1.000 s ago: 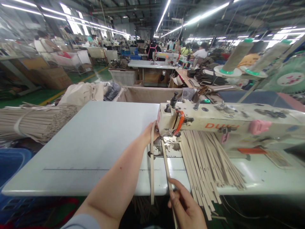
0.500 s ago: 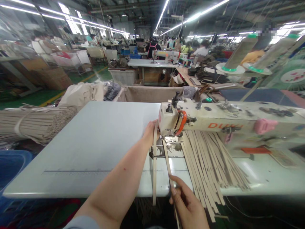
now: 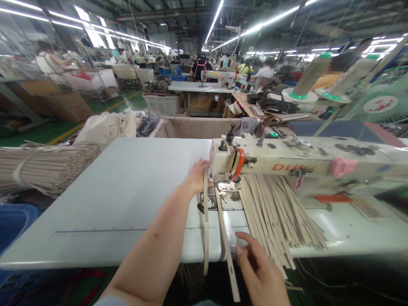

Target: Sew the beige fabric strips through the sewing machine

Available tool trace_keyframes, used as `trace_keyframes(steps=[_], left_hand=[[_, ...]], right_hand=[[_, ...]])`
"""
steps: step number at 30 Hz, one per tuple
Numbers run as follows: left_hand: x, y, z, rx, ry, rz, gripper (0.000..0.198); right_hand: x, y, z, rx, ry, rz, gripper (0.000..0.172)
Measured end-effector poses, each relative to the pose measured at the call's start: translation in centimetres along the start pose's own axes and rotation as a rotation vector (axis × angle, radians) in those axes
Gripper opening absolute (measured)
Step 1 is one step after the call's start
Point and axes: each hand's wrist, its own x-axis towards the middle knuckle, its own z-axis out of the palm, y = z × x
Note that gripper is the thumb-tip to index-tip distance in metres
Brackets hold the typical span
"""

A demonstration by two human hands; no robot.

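Right hand (image 3: 259,272), now open, has let go of the beige strap (image 3: 227,250); left hand (image 3: 198,175), at the sewing machine (image 3: 287,163), shows no clear grip.

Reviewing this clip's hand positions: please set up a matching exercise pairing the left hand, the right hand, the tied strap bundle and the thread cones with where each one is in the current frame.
Things
1. Left hand
2. Right hand
3. Tied bundle of beige straps
4. Thread cones

Places
A. Beyond the left side of the white sewing table
B. Upright on a stand, above the machine's right side
C. On the table, at the left of the sewing machine head
D. Open, off the table's near edge, beside a hanging beige strap

Pairs: 1-C, 2-D, 3-A, 4-B
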Motion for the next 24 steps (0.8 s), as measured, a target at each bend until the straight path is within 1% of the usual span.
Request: trace_keyframes(steps=[1,2,3,4,5,6,8,10,12,15,18,21,24], left_hand=[[-0.3,0.0,-0.1,0.015,-0.032,-0.021,0.087],[-0.6,0.0,-0.1,0.023,-0.059,-0.045,0.104],[-0.9,0.0,-0.1,0.023,-0.080,-0.064,0.116],[-1.1,0.0,-0.1,0.018,-0.098,-0.074,0.121],[-1.2,0.1,0.0,0.017,-0.116,-0.076,0.122],[-1.2,0.1,0.0,0.023,-0.131,-0.073,0.120],[-1.1,0.0,0.1,0.045,-0.161,-0.057,0.112],[-1.0,0.0,0.1,0.063,-0.180,-0.044,0.104],[-0.9,0.1,0.1,0.064,-0.178,-0.031,0.097],[-0.7,0.3,0.0,0.054,-0.180,-0.018,0.092],[-0.7,0.7,-0.1,0.069,-0.201,-0.011,0.092],[-0.8,0.9,-0.3,0.061,-0.197,-0.036,0.093],[-1.0,0.6,-0.2,-0.006,-0.177,-0.055,0.092]], right_hand=[[0.4,0.0,-0.8,-0.127,0.027,-0.068,0.037],[0.9,-0.1,-1.5,-0.266,0.084,-0.155,0.036],[1.4,-0.1,-2.1,-0.417,0.145,-0.248,0.036],[1.9,-0.2,-2.6,-0.574,0.205,-0.332,0.038],[2.4,-0.4,-3.0,-0.719,0.256,-0.393,0.041],[2.9,-0.5,-3.3,-0.842,0.296,-0.424,0.047],[3.5,-0.6,-3.5,-0.997,0.342,-0.417,0.059],[4.0,-0.4,-3.3,-1.047,0.354,-0.398,0.067],[4.1,0.0,-3.0,-1.037,0.345,-0.422,0.066],[4.0,0.7,-2.5,-0.990,0.351,-0.455,0.061],[3.9,0.8,-2.5,-1.009,0.349,-0.418,0.058],[4.2,0.3,-2.5,-1.072,0.278,-0.364,0.052],[4.6,-0.5,-2.3,-1.137,0.228,-0.327,0.041]])
